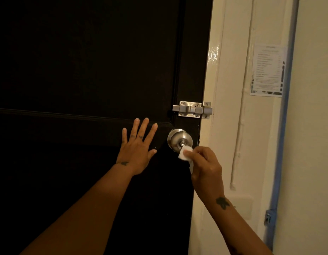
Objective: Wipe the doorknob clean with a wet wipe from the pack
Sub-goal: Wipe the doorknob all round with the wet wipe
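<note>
White wipe meets steel knob

Right hand (205,168) pinches a folded wet wipe (185,153) against the lower edge of the doorknob (179,139). Left hand (136,148) lies flat and spread on the black door (86,70), just beside the knob. Slide bolt (192,109) sits above; a printed notice (268,70) hangs on the cream wall.

Printed notice (267,70) seen taped on the cream wall (233,126) right of door; print too blurred, nothing can be read.
</note>
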